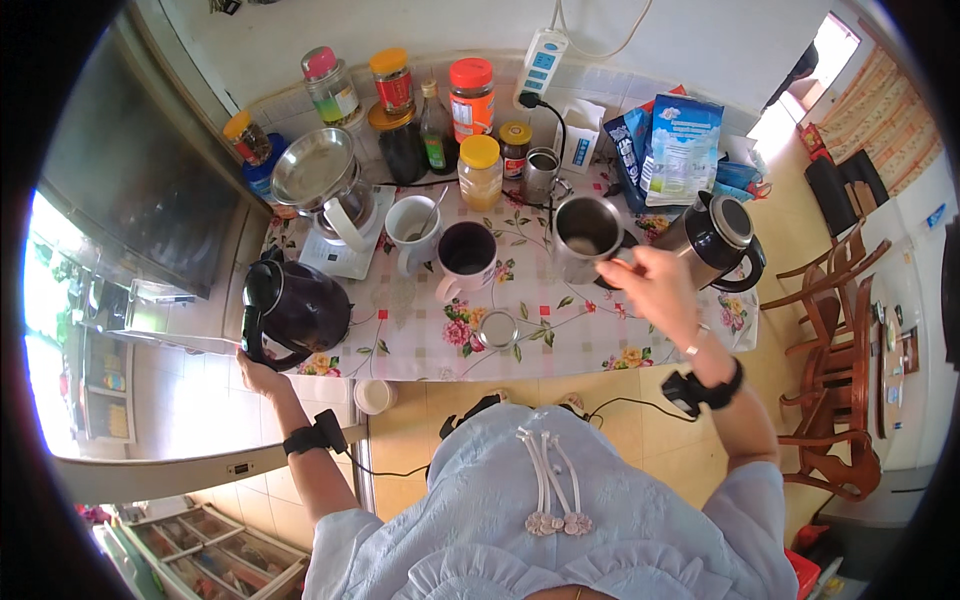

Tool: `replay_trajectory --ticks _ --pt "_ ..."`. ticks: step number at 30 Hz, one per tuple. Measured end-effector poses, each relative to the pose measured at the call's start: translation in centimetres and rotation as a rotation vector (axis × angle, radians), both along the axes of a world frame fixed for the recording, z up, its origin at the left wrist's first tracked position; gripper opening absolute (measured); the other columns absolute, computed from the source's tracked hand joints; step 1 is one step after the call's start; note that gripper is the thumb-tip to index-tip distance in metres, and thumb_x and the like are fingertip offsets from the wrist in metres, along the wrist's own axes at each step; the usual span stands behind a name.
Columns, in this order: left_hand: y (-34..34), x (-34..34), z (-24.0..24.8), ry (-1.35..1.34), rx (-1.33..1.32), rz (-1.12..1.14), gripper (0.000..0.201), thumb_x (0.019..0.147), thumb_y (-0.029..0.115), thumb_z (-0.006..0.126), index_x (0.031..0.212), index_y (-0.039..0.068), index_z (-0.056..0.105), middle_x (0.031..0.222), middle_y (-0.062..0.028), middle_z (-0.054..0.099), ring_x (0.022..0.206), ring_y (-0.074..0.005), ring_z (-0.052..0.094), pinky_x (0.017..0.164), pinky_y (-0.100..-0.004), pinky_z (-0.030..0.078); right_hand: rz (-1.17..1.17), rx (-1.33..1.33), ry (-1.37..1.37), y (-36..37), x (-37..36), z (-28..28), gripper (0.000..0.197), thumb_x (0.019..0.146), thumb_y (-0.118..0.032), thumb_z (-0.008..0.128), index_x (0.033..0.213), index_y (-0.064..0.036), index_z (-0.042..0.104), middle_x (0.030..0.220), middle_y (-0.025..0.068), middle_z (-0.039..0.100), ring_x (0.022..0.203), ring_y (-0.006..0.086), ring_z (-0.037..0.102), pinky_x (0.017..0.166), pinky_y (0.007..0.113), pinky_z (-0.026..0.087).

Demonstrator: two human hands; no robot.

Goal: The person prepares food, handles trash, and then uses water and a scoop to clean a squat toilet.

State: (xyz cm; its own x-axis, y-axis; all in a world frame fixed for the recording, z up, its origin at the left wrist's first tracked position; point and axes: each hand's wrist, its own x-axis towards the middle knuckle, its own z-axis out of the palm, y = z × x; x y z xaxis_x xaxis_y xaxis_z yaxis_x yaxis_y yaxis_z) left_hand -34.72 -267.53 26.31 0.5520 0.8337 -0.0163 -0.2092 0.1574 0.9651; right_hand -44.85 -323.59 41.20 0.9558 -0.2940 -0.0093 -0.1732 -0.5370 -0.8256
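Note:
At the table's left end, a dark electric kettle (305, 308) has its black handle turned toward my side. My left hand (262, 376) is closed at the lower part of that handle, its fingers partly hidden. A stainless steel mug (587, 235) stands right of the middle, its inside showing. My right hand (650, 285) pinches its dark handle, slightly blurred. Between my hands are a white mug with a spoon (412, 228), a dark-lined mug (467, 257) and a small round lid (497, 329). Close to my right hand stands a steel thermal jug (712, 240).
Several jars (472, 100) and a bottle (436, 125) line the wall. Back left, a steel pan (316, 170) rests above a white scale (340, 250). Pouches (684, 145) stand back right, below a power strip (541, 65). An open fridge door (260, 462) borders the left.

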Motion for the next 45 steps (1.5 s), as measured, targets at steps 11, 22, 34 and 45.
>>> replay_trajectory --ticks 11,22,34,45 --pt "-13.0 -5.7 6.9 -0.054 0.894 -0.415 0.008 0.081 0.005 0.062 0.089 0.003 0.059 0.084 -0.0025 0.056 0.070 -0.0127 0.052 0.064 -0.0233 0.043 0.020 0.121 0.032 2.3 6.9 -14.5 0.039 0.079 -0.035 0.067 0.066 0.0004 0.057 0.054 0.0076 0.059 0.040 0.0151 0.057 0.039 0.027 0.044" --pt "-30.0 -5.2 0.3 -0.004 1.319 -1.464 0.047 0.064 0.017 0.075 0.103 0.003 0.052 0.102 -0.0134 0.056 0.099 -0.0331 0.053 0.083 -0.0394 0.045 -0.048 0.074 0.113 1.9 7.7 -15.3 0.055 0.073 -0.026 0.073 0.111 0.0019 0.045 0.069 0.0133 0.064 0.051 0.0228 0.062 0.054 0.033 0.050" --pt "-33.2 -4.4 -0.7 0.137 1.550 -1.486 0.049 0.060 0.011 0.072 0.100 0.005 0.045 0.103 -0.0179 0.052 0.101 -0.0346 0.049 0.085 -0.0428 0.043 -0.124 0.194 0.033 -2.8 -8.6 -16.3 0.028 0.077 -0.015 0.069 0.096 0.0012 0.056 0.066 0.0075 0.058 0.051 0.0128 0.058 0.047 0.027 0.047" --pt "-38.5 7.7 8.0 0.004 1.376 -1.327 0.048 0.060 0.017 0.070 0.097 0.003 0.042 0.086 -0.0196 0.055 0.088 -0.0381 0.055 0.077 -0.0425 0.045 -0.280 0.365 -0.038 -4.3 -16.3 -17.8 0.024 0.080 -0.010 0.065 0.097 0.0023 0.055 0.067 0.0074 0.058 0.054 0.0103 0.055 0.046 0.024 0.048"
